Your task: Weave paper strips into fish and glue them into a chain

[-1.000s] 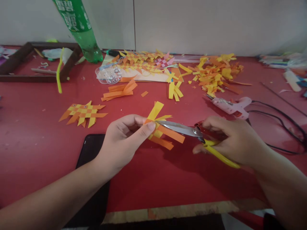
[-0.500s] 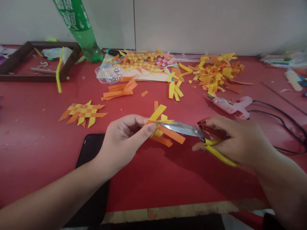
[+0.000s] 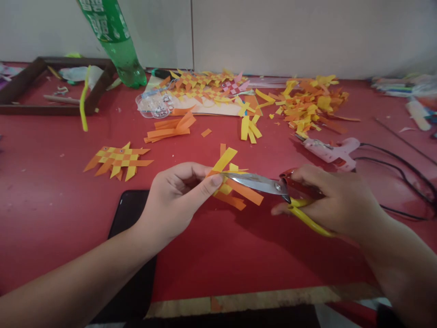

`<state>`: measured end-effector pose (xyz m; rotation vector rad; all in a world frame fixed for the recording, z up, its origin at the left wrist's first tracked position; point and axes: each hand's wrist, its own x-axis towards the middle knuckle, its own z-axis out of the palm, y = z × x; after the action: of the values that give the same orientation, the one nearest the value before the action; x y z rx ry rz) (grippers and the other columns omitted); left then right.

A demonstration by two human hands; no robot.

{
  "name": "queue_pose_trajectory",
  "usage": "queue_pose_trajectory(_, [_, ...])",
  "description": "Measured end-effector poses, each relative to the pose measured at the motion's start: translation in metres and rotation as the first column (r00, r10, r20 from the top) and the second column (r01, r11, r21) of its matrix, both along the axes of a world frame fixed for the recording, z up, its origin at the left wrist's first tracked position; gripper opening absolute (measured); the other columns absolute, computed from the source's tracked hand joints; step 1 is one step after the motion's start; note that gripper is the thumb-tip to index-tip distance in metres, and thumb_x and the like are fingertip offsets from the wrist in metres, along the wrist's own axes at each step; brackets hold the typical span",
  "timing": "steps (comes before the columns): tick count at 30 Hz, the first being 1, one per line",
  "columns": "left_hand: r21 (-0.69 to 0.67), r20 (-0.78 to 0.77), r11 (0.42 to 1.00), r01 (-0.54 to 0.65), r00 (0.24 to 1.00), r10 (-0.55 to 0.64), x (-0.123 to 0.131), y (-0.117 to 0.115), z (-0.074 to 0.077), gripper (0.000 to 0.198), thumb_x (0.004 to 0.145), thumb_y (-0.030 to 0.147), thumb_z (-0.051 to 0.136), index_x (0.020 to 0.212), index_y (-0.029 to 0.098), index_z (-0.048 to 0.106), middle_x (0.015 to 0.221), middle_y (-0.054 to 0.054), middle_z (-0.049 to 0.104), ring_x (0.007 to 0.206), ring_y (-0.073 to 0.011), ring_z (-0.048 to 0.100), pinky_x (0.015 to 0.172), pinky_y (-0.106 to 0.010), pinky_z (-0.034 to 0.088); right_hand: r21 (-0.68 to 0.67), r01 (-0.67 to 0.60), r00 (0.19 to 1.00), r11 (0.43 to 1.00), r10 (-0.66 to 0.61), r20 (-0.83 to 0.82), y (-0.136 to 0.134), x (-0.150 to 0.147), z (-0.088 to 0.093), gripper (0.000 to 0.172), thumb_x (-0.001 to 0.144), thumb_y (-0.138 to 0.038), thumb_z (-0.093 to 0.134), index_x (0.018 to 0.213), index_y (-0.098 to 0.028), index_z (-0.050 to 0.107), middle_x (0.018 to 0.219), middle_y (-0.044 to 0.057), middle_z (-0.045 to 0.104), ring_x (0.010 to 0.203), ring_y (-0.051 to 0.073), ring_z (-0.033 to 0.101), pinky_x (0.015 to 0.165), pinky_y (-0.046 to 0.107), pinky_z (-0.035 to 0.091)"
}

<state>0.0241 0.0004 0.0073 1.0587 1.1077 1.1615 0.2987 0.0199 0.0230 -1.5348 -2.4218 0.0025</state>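
Between thumb and fingers, my left hand (image 3: 186, 196) pinches a woven paper fish (image 3: 223, 187) of yellow and orange strips; its strip ends stick out to the right and up, and part of it is hidden by the fingers. My right hand (image 3: 334, 200) is wrapped round the handles of a pair of scissors (image 3: 261, 183), one handle red and one yellow. The blades lie across the paper strips, with their tips at my left thumb. To the left, a woven orange and yellow paper fish (image 3: 119, 160) with small eyes rests on the red table.
A black phone (image 3: 131, 214) lies under my left forearm. Behind are orange strips (image 3: 170, 130), yellow strips (image 3: 251, 130), a heap of paper scraps (image 3: 310, 105) and several woven fish (image 3: 205, 84). A pink glue gun (image 3: 331, 152) with its cord lies right; a green bottle (image 3: 126, 59) stands behind.
Almost nothing differs. My right hand and the scissors have shifted very slightly left, while my left hand keeps its hold on the paper fish.
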Motion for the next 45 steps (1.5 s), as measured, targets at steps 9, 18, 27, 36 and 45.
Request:
queue_pose_trajectory(9, [0.016, 0.066, 1.0, 0.008, 0.998, -0.009, 0.0, 0.001, 0.0, 0.01, 0.081, 0.03, 0.076, 0.077, 0.022, 0.073, 0.075, -0.001, 0.075, 0.07, -0.0147, 0.067, 0.063, -0.024, 0.052, -0.015, 0.052, 0.998, 0.999, -0.052, -0.018, -0.003, -0.007, 0.0, 0.064, 0.07, -0.086, 0.049, 0.063, -0.023, 0.047, 0.042, -0.003, 0.046, 0.036, 0.013, 0.044, 0.042, 0.024, 0.026])
queue_pose_trajectory(18, [-0.01, 0.055, 0.999, -0.047, 0.997, 0.047, 0.001, 0.0, -0.004, 0.01, 0.079, 0.029, 0.078, 0.074, 0.022, 0.072, 0.069, 0.001, 0.068, 0.063, -0.011, 0.058, 0.057, -0.022, 0.046, -0.086, 0.079, 0.997, 0.993, -0.079, -0.003, -0.006, -0.007, -0.001, 0.058, 0.071, -0.082, 0.052, 0.064, -0.025, 0.046, 0.048, 0.001, 0.048, 0.044, 0.019, 0.047, 0.047, 0.029, 0.026])
queue_pose_trajectory(27, [-0.027, 0.137, 0.999, -0.028, 0.99, 0.031, 0.001, 0.002, -0.002, 0.015, 0.081, 0.029, 0.077, 0.073, 0.021, 0.068, 0.07, 0.003, 0.065, 0.066, -0.008, 0.056, 0.063, -0.018, 0.046, -0.155, 0.113, 0.99, 0.981, -0.124, -0.064, 0.0, -0.007, 0.001, 0.067, 0.064, -0.091, 0.049, 0.064, -0.024, 0.044, 0.046, -0.004, 0.041, 0.041, 0.013, 0.037, 0.043, 0.027, 0.026])
queue_pose_trajectory(36, [-0.174, 0.167, 0.984, -0.034, 0.984, 0.064, 0.001, 0.001, 0.0, 0.02, 0.083, 0.031, 0.074, 0.074, 0.021, 0.059, 0.068, 0.006, 0.056, 0.062, -0.0067, 0.049, 0.059, -0.017, 0.042, -0.125, 0.27, 0.963, 0.955, -0.271, 0.01, 0.003, -0.006, -0.003, 0.063, 0.066, -0.088, 0.049, 0.068, -0.025, 0.042, 0.05, 0.0, 0.049, 0.043, 0.016, 0.044, 0.045, 0.028, 0.029])
queue_pose_trajectory(45, [0.056, -0.204, 0.89, 0.453, 0.878, -0.434, -0.002, -0.002, 0.01, 0.018, 0.081, 0.02, 0.068, 0.068, 0.02, 0.055, 0.141, -0.005, 0.058, 0.125, -0.0264, 0.057, 0.096, -0.035, 0.047, -0.096, 0.362, 0.924, 0.927, -0.343, 0.17, 0.004, -0.011, -0.011, 0.052, 0.073, -0.075, 0.051, 0.083, -0.025, 0.051, 0.069, 0.007, 0.067, 0.062, 0.029, 0.063, 0.053, 0.031, 0.033])
